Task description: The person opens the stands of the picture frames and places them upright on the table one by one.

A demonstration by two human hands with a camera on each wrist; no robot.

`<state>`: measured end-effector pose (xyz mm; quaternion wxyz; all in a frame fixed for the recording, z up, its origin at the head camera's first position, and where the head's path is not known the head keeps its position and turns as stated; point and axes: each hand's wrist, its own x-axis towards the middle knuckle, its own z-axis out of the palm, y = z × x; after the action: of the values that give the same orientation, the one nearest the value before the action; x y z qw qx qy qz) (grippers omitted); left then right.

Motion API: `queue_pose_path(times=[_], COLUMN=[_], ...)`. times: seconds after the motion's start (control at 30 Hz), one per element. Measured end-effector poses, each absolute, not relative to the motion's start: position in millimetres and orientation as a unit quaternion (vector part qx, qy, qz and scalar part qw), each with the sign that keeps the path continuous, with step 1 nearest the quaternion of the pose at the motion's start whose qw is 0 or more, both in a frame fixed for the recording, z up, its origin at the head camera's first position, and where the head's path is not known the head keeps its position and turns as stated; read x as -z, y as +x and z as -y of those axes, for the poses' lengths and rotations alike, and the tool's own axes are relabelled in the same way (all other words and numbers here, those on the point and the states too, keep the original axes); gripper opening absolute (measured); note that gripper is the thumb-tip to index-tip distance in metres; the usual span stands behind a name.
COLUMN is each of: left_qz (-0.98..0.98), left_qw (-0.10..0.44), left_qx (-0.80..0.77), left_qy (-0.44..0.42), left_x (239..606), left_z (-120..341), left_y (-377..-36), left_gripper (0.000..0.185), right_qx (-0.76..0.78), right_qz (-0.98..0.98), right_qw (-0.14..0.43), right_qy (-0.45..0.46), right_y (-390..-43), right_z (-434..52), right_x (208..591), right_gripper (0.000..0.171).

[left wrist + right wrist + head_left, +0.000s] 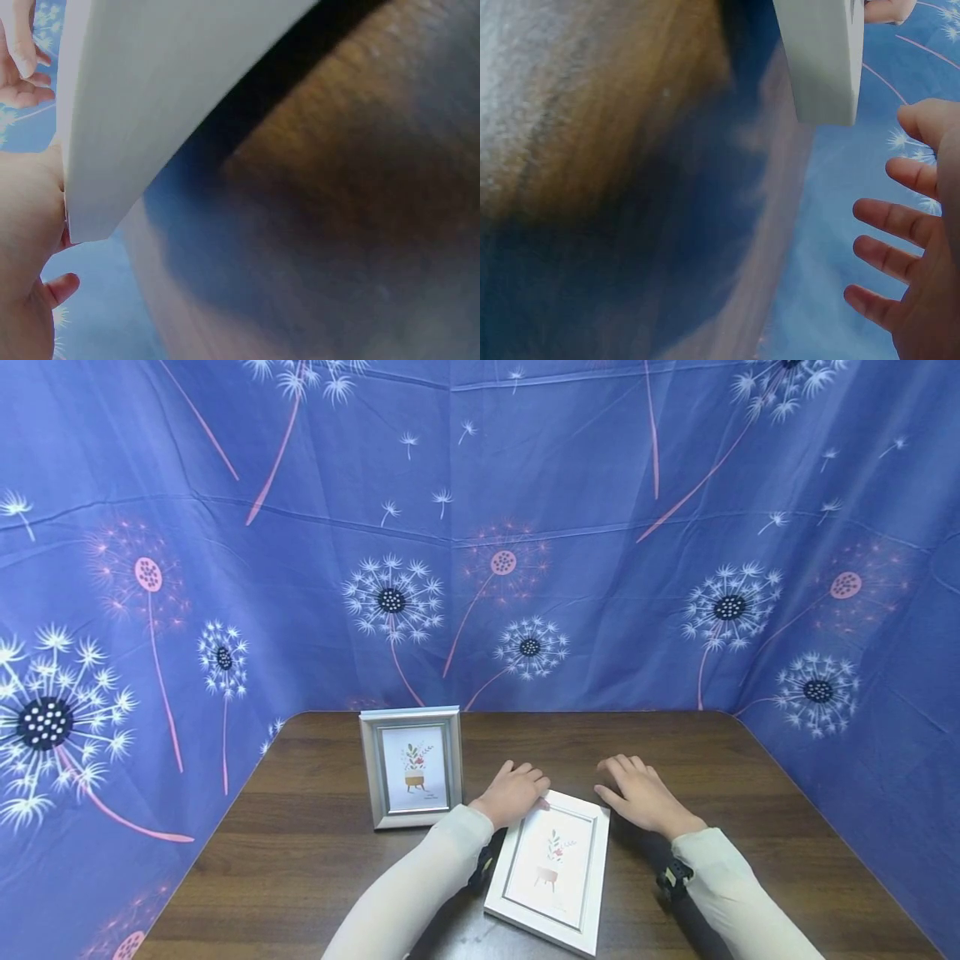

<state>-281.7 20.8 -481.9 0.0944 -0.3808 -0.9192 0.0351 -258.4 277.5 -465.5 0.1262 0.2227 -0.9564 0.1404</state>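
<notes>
A white picture frame (551, 872) with a potted-plant print lies face up at a slant between the two hands. My left hand (516, 793) holds it by its far left corner, the thumb over the front. In the left wrist view, the side of the white frame (142, 97) runs past the left hand (26, 247), and a dark shadow borders it. My right hand (643, 795) is apart from the frame, just to its right. Its fingers (889, 217) are spread and hold nothing in the right wrist view, near a corner of the frame (825, 75).
A silver-grey picture frame (412, 768) with a similar print stands upright at the left back of the brown wooden table (300, 868). Blue cloth (600, 568) with dandelion patterns hangs behind the table and along both sides.
</notes>
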Motion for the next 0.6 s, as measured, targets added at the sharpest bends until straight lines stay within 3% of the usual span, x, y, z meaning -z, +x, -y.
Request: queue_pose_path(times=[0.6], left_qz=[0.904], left_qw=[0.148], left_qx=[-0.063], left_qy=[-0.396], left_x=[456], left_z=[-9], left_y=[-271], left_gripper=[0.031], right_qx=[-0.156], right_qz=[0.949], right_qw=[0.148], right_qy=[0.232], right_y=[-252], right_z=[-278], right_x=[447], right_gripper=[0.032])
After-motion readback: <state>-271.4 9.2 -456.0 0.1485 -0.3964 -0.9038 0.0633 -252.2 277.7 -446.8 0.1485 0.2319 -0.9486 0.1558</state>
